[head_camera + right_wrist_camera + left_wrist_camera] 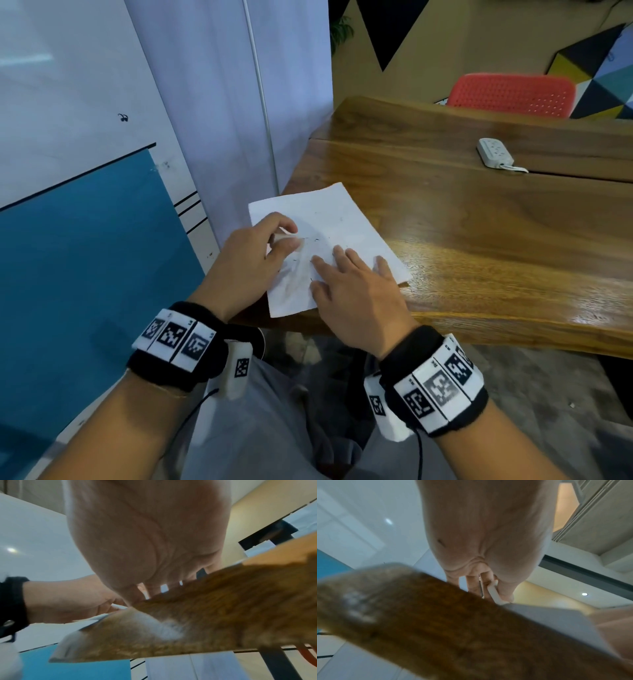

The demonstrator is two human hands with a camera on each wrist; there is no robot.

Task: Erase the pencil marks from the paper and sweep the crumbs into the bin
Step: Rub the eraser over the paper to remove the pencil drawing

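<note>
Your left hand [251, 255] pinches a small white eraser [286, 240] against the creased white sheet of paper [329, 219], which lies at the near corner of the brown wooden counter [496, 240]. Your right hand [356, 291] lies flat with straight fingers, pressing the sheet down.

One paper [342, 219], one eraser [286, 238], two hands.

The glossy wooden tabletop [479, 240] carried a white sheet of paper [346, 219] at its near left corner and a white power strip [495, 152] farther back.
</note>
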